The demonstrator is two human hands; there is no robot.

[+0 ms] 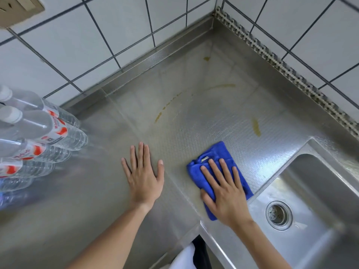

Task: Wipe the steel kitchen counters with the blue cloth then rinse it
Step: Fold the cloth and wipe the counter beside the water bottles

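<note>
White square wall tiles (124,28) with dark grout meet in a corner at the upper right. A beige switch plate (17,8) sits on the wall at the top left. Along the right wall runs a perforated metal strip (281,68). Soft, even light gives a dull sheen to the metal surfaces.

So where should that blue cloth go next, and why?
Probably forward, toward the corner. The right hand presses the blue cloth flat near the sink, and yellowish smears lie just beyond it on the counter, not yet wiped.
</note>
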